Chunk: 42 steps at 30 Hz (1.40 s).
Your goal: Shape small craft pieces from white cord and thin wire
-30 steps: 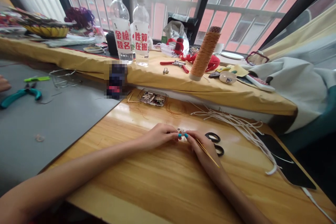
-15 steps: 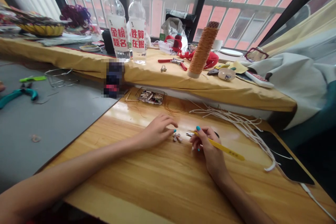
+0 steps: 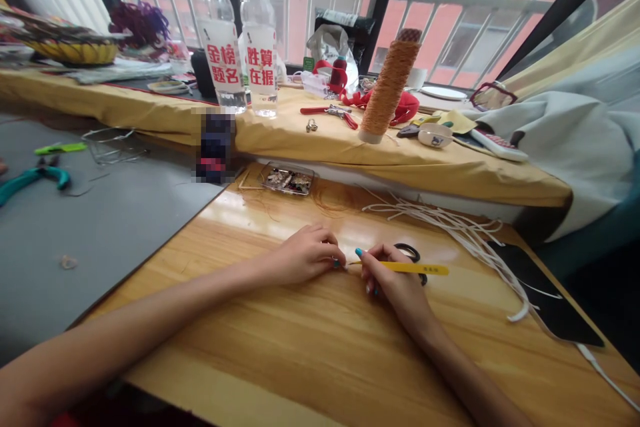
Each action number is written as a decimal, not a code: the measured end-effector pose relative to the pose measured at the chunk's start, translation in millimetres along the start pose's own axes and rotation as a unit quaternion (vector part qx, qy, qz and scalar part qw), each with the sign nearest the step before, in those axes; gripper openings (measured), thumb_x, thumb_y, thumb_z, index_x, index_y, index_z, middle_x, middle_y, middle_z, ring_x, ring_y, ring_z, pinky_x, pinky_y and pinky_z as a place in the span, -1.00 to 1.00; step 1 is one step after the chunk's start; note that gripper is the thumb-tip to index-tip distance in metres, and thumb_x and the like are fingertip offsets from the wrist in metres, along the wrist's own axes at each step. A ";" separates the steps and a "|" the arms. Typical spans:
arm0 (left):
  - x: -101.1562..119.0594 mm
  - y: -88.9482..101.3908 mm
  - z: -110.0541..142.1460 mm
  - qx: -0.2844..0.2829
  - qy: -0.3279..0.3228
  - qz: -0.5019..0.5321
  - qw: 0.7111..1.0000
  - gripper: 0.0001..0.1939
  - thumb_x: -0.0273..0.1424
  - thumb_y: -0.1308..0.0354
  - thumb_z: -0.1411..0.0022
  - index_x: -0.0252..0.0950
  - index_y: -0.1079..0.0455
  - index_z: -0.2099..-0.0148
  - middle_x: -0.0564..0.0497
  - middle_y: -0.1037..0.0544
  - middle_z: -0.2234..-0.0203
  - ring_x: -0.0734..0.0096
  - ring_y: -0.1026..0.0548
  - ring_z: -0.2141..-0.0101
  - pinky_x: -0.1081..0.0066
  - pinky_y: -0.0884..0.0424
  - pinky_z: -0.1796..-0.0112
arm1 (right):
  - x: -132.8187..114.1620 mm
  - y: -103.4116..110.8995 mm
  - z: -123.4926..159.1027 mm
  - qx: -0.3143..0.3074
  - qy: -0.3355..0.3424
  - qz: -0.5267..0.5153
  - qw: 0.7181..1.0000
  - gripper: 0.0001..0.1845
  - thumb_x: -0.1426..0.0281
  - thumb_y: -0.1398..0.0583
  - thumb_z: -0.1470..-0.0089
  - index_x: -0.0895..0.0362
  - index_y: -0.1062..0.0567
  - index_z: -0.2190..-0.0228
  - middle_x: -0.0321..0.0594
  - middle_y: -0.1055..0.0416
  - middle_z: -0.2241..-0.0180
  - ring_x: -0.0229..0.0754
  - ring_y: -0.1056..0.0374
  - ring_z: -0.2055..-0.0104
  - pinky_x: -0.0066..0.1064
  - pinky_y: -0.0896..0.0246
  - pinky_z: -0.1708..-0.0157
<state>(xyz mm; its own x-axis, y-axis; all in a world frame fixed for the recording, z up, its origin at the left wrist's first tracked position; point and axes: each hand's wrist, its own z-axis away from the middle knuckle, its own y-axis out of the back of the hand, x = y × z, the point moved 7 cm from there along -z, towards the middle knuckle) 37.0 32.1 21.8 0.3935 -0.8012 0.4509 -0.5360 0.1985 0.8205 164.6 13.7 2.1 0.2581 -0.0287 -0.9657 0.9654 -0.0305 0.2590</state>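
Note:
My left hand rests on the wooden table with its fingers pinched together at a small, pale, flower-like piece, mostly hidden by the fingertips. In my right hand is a pair of yellow tweezers, held like a pen, with its tips pointing left at that small piece. Whether the tips touch it is too small to tell. Behind and partly under my right hand lie black-handled scissors, their blades hidden.
A clear box of beads sits at the table's back edge, with thin orange thread beside it. White cords and a black phone-like slab lie to the right. Teal pliers rest on the grey mat. Water bottles and an orange thread spool stand on the ledge.
My left fingers have closed over the small flower-like piece. My right hand has shifted left, bringing the tweezers to it and turning them more level. More of the scissors' handles shows.

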 end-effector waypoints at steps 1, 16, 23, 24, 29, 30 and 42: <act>0.7 -0.2 0.3 0.001 -0.004 -0.006 1.000 -0.78 -0.44 0.06 -0.15 -0.21 -0.42 0.26 -0.02 -0.39 0.39 0.43 -0.29 0.30 0.44 -0.18 0.25 | -0.1 -0.8 0.1 -0.005 0.004 0.003 1.000 -0.72 0.20 -0.12 0.07 0.13 -0.23 0.60 -0.41 -0.25 0.70 -0.39 -0.15 0.71 -0.57 -0.01 0.73; 10.2 -0.2 4.7 0.003 -0.040 -0.082 0.996 -0.75 -0.37 0.11 -0.19 -0.24 -0.39 0.25 -0.04 -0.38 0.34 0.43 -0.28 0.30 0.40 -0.15 0.24 | -4.9 -4.2 3.4 -0.016 0.024 0.053 0.998 -0.72 0.26 -0.08 0.02 0.12 -0.16 0.64 -0.40 -0.23 0.71 -0.37 -0.14 0.71 -0.55 -0.03 0.70; 11.6 -0.6 4.7 0.010 -0.051 -0.091 0.995 -0.75 -0.38 0.12 -0.19 -0.25 -0.39 0.26 -0.03 -0.38 0.35 0.43 -0.27 0.32 0.40 -0.17 0.25 | -6.5 -3.6 3.3 -0.011 0.030 0.070 0.997 -0.72 0.29 -0.07 0.03 0.11 -0.14 0.65 -0.40 -0.22 0.73 -0.36 -0.14 0.71 -0.55 -0.04 0.69; 11.5 -0.5 4.8 0.011 -0.051 -0.092 0.994 -0.75 -0.38 0.12 -0.19 -0.25 -0.39 0.26 -0.03 -0.38 0.36 0.43 -0.27 0.32 0.40 -0.17 0.25 | -7.5 -3.4 3.8 -0.008 0.031 0.076 0.997 -0.72 0.29 -0.07 0.03 0.11 -0.14 0.65 -0.40 -0.22 0.72 -0.36 -0.14 0.71 -0.55 -0.04 0.69; 11.9 0.0 5.0 0.014 -0.054 -0.092 0.994 -0.76 -0.39 0.12 -0.19 -0.25 -0.38 0.25 -0.04 -0.37 0.36 0.43 -0.26 0.32 0.40 -0.17 0.26 | -16.3 -4.8 7.5 0.003 0.060 0.169 0.984 -0.73 0.31 -0.06 0.03 0.10 -0.13 0.66 -0.41 -0.20 0.76 -0.34 -0.14 0.70 -0.52 -0.02 0.66; 12.2 0.3 5.0 0.015 -0.054 -0.091 0.994 -0.76 -0.39 0.11 -0.19 -0.25 -0.38 0.24 -0.04 -0.37 0.36 0.43 -0.26 0.32 0.40 -0.17 0.26 | -17.9 -5.3 8.0 0.003 0.067 0.185 0.980 -0.73 0.31 -0.06 0.03 0.10 -0.13 0.66 -0.41 -0.20 0.76 -0.33 -0.15 0.69 -0.52 -0.02 0.64; 14.5 0.5 3.7 -0.006 -0.046 -0.096 0.994 -0.75 -0.40 0.13 -0.20 -0.24 -0.37 0.22 -0.04 -0.37 0.34 0.43 -0.27 0.31 0.40 -0.17 0.26 | -11.4 -7.9 4.3 -0.024 0.051 0.124 0.991 -0.72 0.29 -0.04 0.00 0.11 -0.14 0.65 -0.40 -0.23 0.73 -0.35 -0.16 0.70 -0.53 -0.04 0.66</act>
<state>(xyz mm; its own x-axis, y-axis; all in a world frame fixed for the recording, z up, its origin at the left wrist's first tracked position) 39.7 18.5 27.4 0.4177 -0.8730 0.2518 -0.4479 0.0432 0.8930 153.9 10.0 11.1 0.4876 0.0716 -0.8701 0.8718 0.0135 0.4897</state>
